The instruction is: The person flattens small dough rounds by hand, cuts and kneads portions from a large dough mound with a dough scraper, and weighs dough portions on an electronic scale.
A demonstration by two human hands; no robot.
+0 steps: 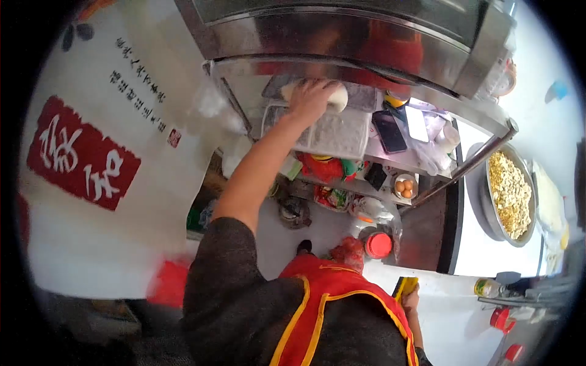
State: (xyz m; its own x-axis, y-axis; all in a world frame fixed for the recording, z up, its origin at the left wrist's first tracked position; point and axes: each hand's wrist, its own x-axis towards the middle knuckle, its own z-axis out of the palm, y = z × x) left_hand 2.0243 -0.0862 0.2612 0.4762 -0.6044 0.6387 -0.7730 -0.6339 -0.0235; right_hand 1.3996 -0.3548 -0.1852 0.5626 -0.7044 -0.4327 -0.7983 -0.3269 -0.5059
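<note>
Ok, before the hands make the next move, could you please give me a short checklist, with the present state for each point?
1. Left hand on the white object: ok.
2. White object firmly gripped: cannot tell, the hand covers much of it.
3. Right hand free: not ok, it holds a yellow object.
4. Dark phone off the grey box: ok, it lies beside it.
5. Eggs inside their bowl: ok.
</note>
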